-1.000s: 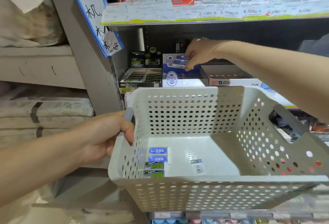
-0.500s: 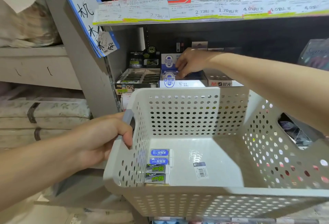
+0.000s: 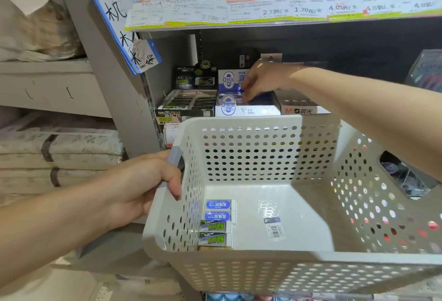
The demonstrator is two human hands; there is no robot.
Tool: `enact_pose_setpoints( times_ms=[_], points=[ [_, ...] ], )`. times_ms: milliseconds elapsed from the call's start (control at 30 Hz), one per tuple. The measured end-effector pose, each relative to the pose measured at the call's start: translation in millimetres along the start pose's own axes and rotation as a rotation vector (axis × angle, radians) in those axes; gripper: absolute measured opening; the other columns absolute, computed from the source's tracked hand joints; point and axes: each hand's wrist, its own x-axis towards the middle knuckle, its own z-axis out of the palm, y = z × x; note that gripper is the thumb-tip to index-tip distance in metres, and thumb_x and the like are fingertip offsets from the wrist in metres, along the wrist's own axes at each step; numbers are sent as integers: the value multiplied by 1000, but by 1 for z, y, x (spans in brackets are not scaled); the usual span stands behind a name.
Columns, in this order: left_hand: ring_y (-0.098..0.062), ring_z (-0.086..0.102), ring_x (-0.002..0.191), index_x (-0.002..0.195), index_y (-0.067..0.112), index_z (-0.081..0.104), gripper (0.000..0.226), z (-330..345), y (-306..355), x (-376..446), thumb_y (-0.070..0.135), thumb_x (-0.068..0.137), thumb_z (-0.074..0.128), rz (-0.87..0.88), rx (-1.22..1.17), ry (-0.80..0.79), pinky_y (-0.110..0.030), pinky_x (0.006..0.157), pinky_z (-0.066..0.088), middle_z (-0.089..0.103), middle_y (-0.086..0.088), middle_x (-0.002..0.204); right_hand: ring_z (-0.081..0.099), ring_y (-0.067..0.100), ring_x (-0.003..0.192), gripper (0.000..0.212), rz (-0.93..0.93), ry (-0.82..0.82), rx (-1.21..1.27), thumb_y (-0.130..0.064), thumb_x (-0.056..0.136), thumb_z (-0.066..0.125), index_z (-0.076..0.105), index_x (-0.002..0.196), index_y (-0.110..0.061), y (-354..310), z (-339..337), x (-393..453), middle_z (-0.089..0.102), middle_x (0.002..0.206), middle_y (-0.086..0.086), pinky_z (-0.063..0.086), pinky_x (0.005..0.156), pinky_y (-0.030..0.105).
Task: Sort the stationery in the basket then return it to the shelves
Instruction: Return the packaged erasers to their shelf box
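My right hand [image 3: 259,80] has dropped into the blue box [image 3: 247,107] behind the basket [image 3: 263,267], pinching an eraser; left hand [image 3: 146,188] clenches the rim. Four erasers [image 3: 217,225] remain.

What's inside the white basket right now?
Four small erasers lie in the white basket: two blue erasers, two green-black erasers, stacked by the left wall. A barcode sticker is on the floor. Nothing looks covered.

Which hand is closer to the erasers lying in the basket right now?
Left. The left hand grips the basket handle right beside the erasers. The right hand is up at the blue and white box on the shelf, beyond the basket.
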Motion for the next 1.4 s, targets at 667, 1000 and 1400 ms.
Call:
enact_pose_setpoints(
  times_ms=[667,1000,1400],
  points=[
    [-35,67,76,108,16,67,60,8,-1,-3,-17,70,35,-6,-46,50,-47,65,55,72,-21,98,57,20,101,34,-8,101,-13,-28,89,63,65,118,-11,-7,11,-8,63,120,6,47,85,28],
    [-41,68,91,111,16,66,74,8,2,0,-9,43,48,4,-33,57,-54,79,54,72,-19,99,52,5,59,12,-315,471,141,-16,81,58,64,70,-14,-39,22,-93,60,64,-6,46,59,23],
    [-41,63,105,113,15,66,65,10,-4,-1,-17,62,41,38,-31,36,-54,90,50,71,-19,106,53,16,101,65,-275,-461,-390,-33,72,78,50,128,-14,-38,127,-111,57,122,0,38,75,22]
  ],
)
